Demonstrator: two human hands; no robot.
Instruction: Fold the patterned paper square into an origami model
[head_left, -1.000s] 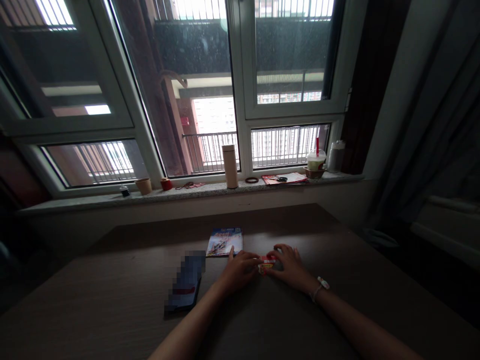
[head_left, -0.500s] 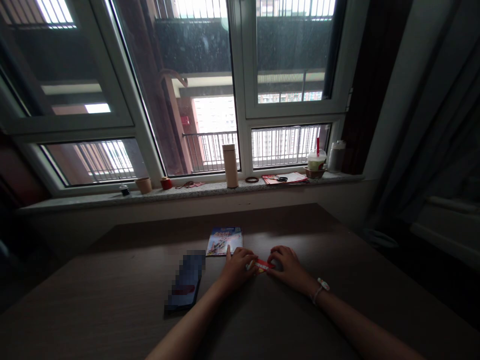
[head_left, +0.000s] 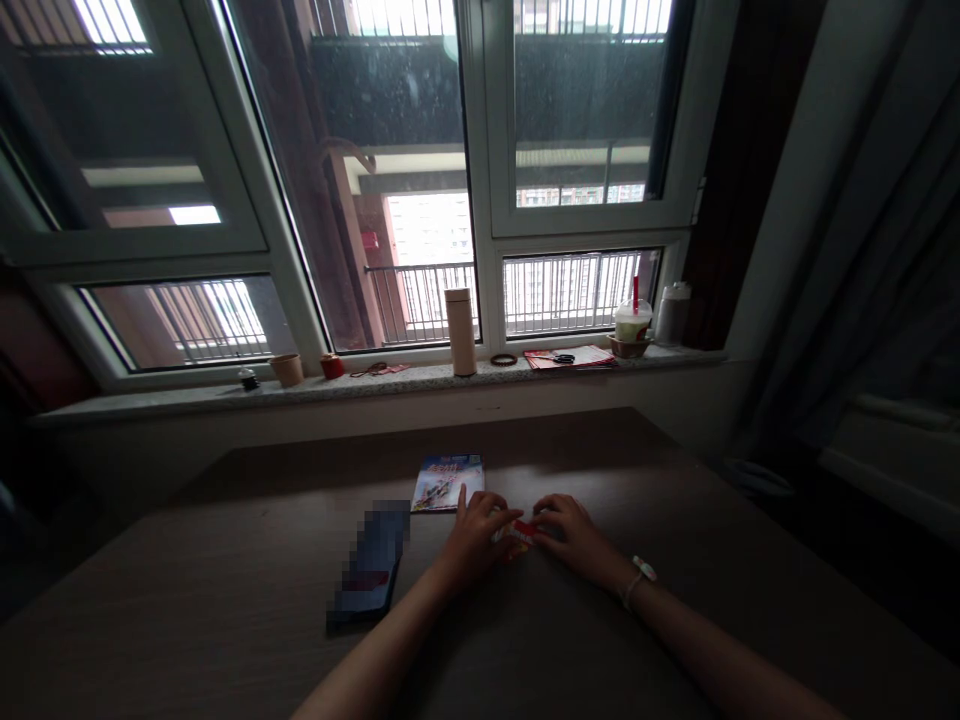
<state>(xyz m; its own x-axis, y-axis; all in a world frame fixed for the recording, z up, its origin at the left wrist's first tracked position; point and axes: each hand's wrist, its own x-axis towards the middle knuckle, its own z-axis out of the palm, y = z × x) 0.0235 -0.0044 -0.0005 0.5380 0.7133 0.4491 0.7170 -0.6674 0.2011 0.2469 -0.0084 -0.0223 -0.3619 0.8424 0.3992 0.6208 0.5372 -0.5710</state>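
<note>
A small red paper piece with white and yellow print [head_left: 523, 533] lies low over the dark table [head_left: 247, 560], partly covered by fingers. My left hand [head_left: 480, 530] closes on its left side, with the thumb hidden or only partly showing. From the other side, my right hand [head_left: 570, 530] pinches its right end with bent fingers; a bracelet circles that wrist. Just beyond my left hand lies a booklet with a blue and white cover [head_left: 448, 484]. A dark phone-like object, blurred by pixels [head_left: 371, 565], rests left of my left forearm.
Along the windowsill [head_left: 390, 384] stand a paper cup [head_left: 286, 371], a small red jar [head_left: 332, 367], a tall beige bottle [head_left: 460, 333], and a drink cup with a red straw [head_left: 634, 320]. Scissors [head_left: 562, 359] lie on red papers [head_left: 596, 356].
My right hand has shifted slightly left and its fingers have come closer to my left hand. Less of the red paper shows between them. The booklet and the pixelated object stay put.
</note>
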